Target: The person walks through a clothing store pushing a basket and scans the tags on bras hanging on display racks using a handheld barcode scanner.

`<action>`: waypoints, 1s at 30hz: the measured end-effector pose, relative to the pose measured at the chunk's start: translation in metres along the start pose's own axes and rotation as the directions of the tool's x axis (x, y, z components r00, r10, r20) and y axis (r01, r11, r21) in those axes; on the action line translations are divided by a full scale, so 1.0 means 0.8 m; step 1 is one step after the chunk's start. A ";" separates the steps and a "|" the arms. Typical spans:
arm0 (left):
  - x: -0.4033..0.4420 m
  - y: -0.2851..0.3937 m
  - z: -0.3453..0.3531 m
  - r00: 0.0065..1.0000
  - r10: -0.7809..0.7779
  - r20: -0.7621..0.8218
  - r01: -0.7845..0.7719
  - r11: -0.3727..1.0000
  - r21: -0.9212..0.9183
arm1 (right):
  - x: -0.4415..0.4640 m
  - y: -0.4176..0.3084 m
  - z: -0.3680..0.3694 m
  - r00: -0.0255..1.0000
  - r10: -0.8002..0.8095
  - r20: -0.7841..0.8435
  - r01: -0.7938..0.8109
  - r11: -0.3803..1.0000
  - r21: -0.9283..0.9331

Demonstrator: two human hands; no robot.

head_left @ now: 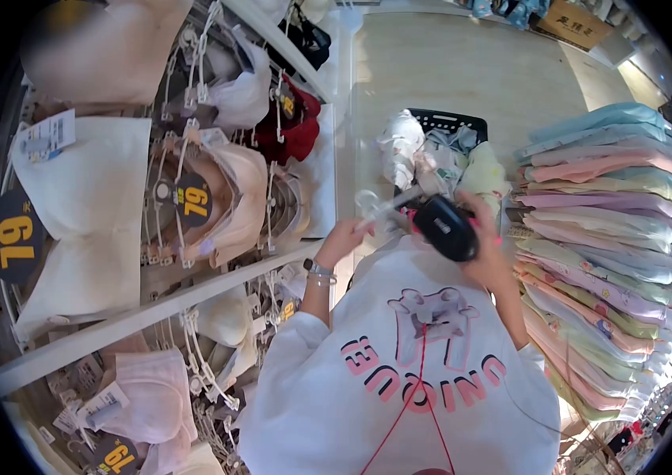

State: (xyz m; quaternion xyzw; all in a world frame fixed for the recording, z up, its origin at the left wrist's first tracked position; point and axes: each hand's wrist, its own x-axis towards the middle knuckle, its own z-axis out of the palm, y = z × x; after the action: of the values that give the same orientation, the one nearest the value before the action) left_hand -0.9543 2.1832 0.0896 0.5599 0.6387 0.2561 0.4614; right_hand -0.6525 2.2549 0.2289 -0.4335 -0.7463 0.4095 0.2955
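My left hand (pixel 344 241), with a watch and bracelets at its wrist, is closed on a clear plastic hanger (pixel 375 207) in front of my white printed shirt. My right hand (pixel 482 229) is wrapped round a black handheld device (pixel 447 228), held close to the right of the hanger. Just beyond both hands stands a black basket (pixel 451 120) filled with folded or bundled light clothes (pixel 405 142). Part of the hanger's far end is hidden by the device.
Racks of bras (pixel 229 190) on hangers with black price tags (pixel 193 199) fill the left side, behind a white rail (pixel 154 323). A long row of pastel garments (pixel 601 229) hangs on the right. Ahead lies the tiled floor (pixel 462 63), with a cardboard box (pixel 573 24) at the far right.
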 end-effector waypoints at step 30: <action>-0.010 -0.238 -0.100 0.569 -0.356 -0.741 0.559 0.829 0.031 | -0.032 0.013 0.039 0.993 0.092 -0.076 -0.094 0.995 -0.017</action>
State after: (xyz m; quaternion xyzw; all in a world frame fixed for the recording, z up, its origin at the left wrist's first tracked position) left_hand -1.1158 2.1445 -0.0329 0.2863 0.9165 0.2343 0.1523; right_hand -0.6615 2.2244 0.2025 -0.4859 -0.7177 0.3987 0.2996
